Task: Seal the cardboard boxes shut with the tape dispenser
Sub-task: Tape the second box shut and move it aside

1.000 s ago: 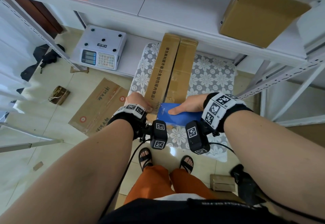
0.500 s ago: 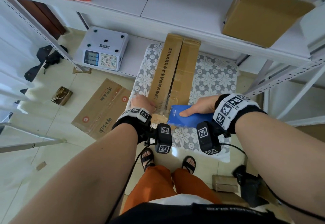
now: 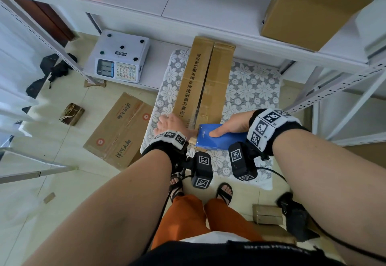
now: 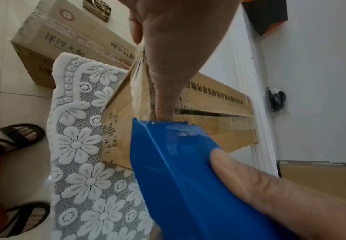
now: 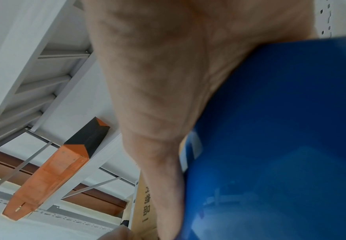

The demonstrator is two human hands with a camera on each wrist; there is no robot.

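Note:
A long brown cardboard box (image 3: pixel 200 82) lies on a white lace mat (image 3: pixel 250 90), its two top flaps closed with a dark seam between them. My right hand (image 3: pixel 231 123) grips the blue tape dispenser (image 3: pixel 217 138) at the box's near end, thumb on top, its mouth against the seam. My left hand (image 3: pixel 169 124) rests on the near left corner of the box. In the left wrist view its thumb (image 4: pixel 163 97) lies straight and presses on the box (image 4: pixel 219 129) just in front of the dispenser (image 4: pixel 188 178). The right wrist view shows mostly palm and dispenser (image 5: pixel 281 129).
A white weighing scale (image 3: pixel 119 56) sits on the low shelf left of the mat. A taped cardboard box (image 3: pixel 121 127) lies on the floor at the left. Another box (image 3: pixel 309 8) stands on the upper shelf. White rack uprights (image 3: pixel 334 90) stand at the right.
Both hands and the dispenser stay at the box's near end; only the view shifts slightly.

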